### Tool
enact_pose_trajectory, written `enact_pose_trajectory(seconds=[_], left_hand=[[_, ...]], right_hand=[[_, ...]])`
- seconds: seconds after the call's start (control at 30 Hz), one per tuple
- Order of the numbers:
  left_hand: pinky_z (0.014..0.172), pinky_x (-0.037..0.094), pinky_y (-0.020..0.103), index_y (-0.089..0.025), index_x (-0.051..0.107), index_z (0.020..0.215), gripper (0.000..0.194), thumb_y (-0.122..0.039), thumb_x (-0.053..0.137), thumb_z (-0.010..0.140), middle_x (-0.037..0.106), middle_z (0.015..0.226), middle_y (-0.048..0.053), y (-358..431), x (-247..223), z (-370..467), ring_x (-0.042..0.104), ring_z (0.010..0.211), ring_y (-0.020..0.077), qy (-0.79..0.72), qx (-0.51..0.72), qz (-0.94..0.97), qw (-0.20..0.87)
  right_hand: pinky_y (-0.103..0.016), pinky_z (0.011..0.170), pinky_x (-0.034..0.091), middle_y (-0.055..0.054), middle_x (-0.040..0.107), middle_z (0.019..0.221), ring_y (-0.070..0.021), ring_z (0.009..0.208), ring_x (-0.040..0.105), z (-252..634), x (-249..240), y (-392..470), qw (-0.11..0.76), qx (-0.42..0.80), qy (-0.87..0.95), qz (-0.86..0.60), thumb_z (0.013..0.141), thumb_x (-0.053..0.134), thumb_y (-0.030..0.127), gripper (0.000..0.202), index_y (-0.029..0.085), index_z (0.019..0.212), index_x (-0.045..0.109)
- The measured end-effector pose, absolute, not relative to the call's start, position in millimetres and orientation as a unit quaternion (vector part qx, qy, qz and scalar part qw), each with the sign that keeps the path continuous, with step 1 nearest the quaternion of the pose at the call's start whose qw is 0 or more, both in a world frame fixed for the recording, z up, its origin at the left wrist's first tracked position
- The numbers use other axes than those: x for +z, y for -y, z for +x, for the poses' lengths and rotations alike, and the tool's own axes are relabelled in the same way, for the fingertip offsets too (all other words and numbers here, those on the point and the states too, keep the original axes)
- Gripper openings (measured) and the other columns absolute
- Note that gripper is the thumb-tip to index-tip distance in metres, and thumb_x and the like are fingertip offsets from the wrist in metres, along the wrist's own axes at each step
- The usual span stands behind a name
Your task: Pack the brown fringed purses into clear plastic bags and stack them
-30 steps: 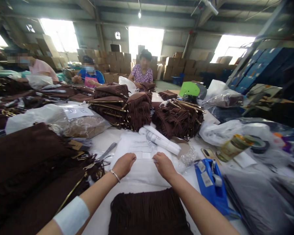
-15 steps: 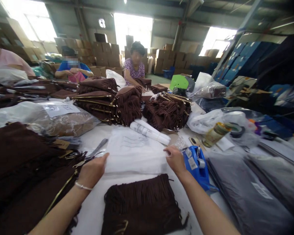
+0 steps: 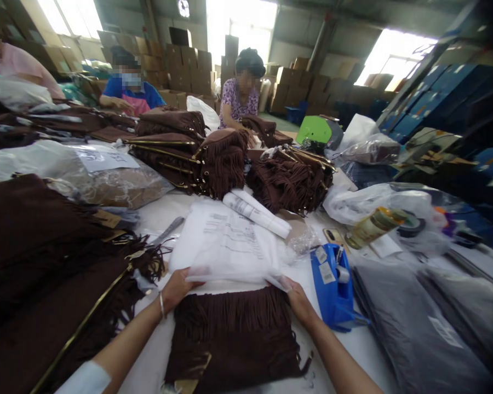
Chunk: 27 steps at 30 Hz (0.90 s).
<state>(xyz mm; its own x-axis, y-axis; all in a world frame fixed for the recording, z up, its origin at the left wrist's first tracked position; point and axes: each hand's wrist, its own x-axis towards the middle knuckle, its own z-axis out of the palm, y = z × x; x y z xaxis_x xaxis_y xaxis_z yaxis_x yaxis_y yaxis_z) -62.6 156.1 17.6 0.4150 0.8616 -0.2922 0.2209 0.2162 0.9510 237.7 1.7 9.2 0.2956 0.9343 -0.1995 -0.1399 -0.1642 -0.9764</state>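
A translucent white plastic bag [image 3: 213,235] with printed text lies in front of me, its near edge lifted and drawn taut. My left hand [image 3: 179,289] grips that edge at its left corner, fingers partly inside or behind the film. At the right corner my right hand [image 3: 298,298] pinches the same edge. Just below the bag's mouth lies a dark brown fringed handbag [image 3: 234,339], flat on the white table, its fringe towards the plastic. A tan tag shows at its near end.
Brown handbags [image 3: 45,284] pile up at left, with more fringed bags [image 3: 224,161] beyond. A rolled plastic sheet [image 3: 257,213], blue tape dispenser [image 3: 332,284], phone [image 3: 332,236], yellowish bottle [image 3: 373,227] and grey packages [image 3: 419,323] lie rightwards. Several co-workers sit across the table.
Both hands have come nearer to me, pulling the plastic bag's near edge up to the fringed handbag. The printed text now shows more clearly, and the camera view has shifted slightly.
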Motion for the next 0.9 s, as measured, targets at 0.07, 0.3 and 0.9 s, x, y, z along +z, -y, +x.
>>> enact_pose_trajectory(seconds=[0.07,0.3,0.9], left_hand=[[0.099,0.044,0.040,-0.019,0.073,0.079,0.029,-0.027,0.079,0.052,0.074,0.086,0.002,-146,16,-73,0.063,0.099,0.0289,-0.489,0.264,0.547,0.626],[0.085,0.052,0.038,-0.013,0.065,0.105,0.044,-0.045,0.062,0.074,0.072,0.095,0.008,-95,7,-74,0.067,0.090,0.0250,-0.545,0.325,0.384,0.671],[0.096,0.044,0.033,-0.022,0.065,0.111,0.037,-0.042,0.055,0.081,0.068,0.110,0.002,1,14,-139,0.060,0.108,0.0256,-0.581,0.210,0.510,0.598]], right_hand=[[-0.044,0.104,0.035,-0.007,0.069,0.106,-0.0261,0.113,0.056,229,4,13,0.576,0.505,0.276,-0.580,0.079,0.057,0.057,0.050,0.016,0.106,0.067],[-0.039,0.093,0.047,-0.009,0.071,0.100,-0.0266,0.106,0.061,206,-9,33,0.558,0.567,0.073,-0.602,0.080,0.050,0.063,0.060,0.013,0.107,0.067],[-0.039,0.104,0.036,-0.008,0.066,0.113,-0.0295,0.117,0.052,207,11,150,0.365,0.540,0.321,-0.687,0.077,0.053,0.063,0.056,0.021,0.111,0.066]])
